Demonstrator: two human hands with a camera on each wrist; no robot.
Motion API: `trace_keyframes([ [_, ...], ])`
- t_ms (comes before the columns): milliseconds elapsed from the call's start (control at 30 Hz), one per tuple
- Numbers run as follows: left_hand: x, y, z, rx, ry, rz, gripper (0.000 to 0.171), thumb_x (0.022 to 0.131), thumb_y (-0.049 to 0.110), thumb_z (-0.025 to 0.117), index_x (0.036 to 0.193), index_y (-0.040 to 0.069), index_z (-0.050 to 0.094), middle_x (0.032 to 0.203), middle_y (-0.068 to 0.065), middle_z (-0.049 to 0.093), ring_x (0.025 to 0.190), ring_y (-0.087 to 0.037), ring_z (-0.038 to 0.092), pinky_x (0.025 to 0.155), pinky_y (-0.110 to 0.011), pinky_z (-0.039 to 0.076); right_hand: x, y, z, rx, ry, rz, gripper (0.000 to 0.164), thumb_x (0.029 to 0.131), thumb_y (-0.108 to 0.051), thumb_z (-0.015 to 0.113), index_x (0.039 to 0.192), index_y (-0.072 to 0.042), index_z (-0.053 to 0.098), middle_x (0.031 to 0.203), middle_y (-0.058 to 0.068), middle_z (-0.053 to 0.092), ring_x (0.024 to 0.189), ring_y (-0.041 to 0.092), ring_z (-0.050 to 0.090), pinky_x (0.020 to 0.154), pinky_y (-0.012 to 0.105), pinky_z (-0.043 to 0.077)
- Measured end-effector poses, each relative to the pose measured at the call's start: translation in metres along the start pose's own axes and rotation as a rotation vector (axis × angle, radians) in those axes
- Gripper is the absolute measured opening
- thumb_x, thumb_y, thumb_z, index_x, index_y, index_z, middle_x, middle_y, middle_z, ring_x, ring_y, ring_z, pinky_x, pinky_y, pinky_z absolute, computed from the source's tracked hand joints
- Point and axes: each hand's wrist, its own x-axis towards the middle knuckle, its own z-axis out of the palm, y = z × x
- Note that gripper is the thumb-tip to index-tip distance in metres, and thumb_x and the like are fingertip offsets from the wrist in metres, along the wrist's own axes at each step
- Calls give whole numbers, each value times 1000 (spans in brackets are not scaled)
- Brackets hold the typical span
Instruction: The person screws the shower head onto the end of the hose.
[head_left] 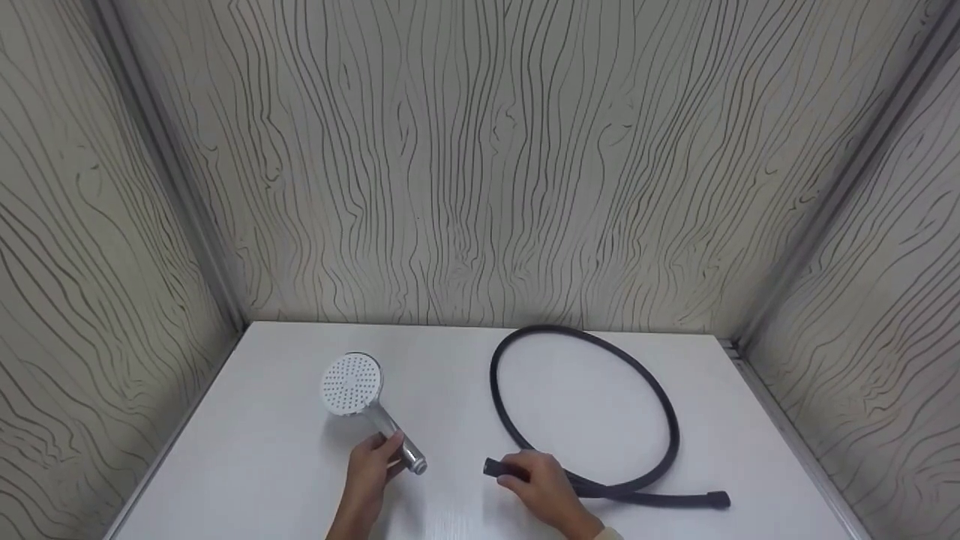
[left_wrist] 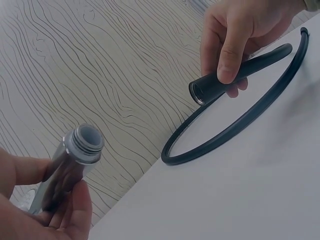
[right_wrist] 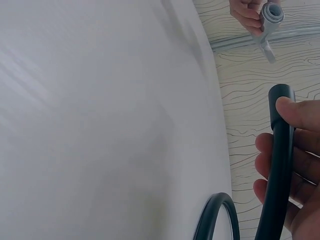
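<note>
My left hand (head_left: 369, 466) grips the chrome handle of a shower head (head_left: 351, 384), its round white spray face turned up and toward the head camera. In the left wrist view the handle's threaded end (left_wrist: 89, 142) points toward the right hand. My right hand (head_left: 541, 484) holds a black shower hose (head_left: 660, 397) just behind its end fitting, thumb on the collar. That fitting (left_wrist: 204, 90) faces left, showing an open socket with a metal thread inside. A gap separates the handle's threaded end from the hose fitting.
The hose loops across the right part of the white table (head_left: 247, 420); its other end fitting (head_left: 718, 499) lies at the front right. Wood-grain patterned panels (head_left: 465, 165) rise behind the table and on both sides.
</note>
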Motion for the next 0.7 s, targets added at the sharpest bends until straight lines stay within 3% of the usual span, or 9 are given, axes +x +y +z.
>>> trace_keyframes([
  [467, -4, -6, 3, 10, -3, 42, 61, 104, 29, 44, 141, -16, 28, 132, -26, 51, 124, -37, 55, 108, -42, 50, -2, 3, 4, 11, 19, -54, 15, 88, -26, 71, 95, -13, 74, 84, -5, 69, 73, -3, 52, 61, 15, 47],
  [700, -5, -9, 7, -29, 7, 46, 60, 102, 28, 49, 139, -16, 31, 128, -25, 53, 117, -32, 58, 107, -43, 51, -1, 3, 5, 19, 17, -36, 14, 88, -26, 69, 96, -15, 74, 84, -7, 68, 74, -2, 53, 63, 15, 49],
])
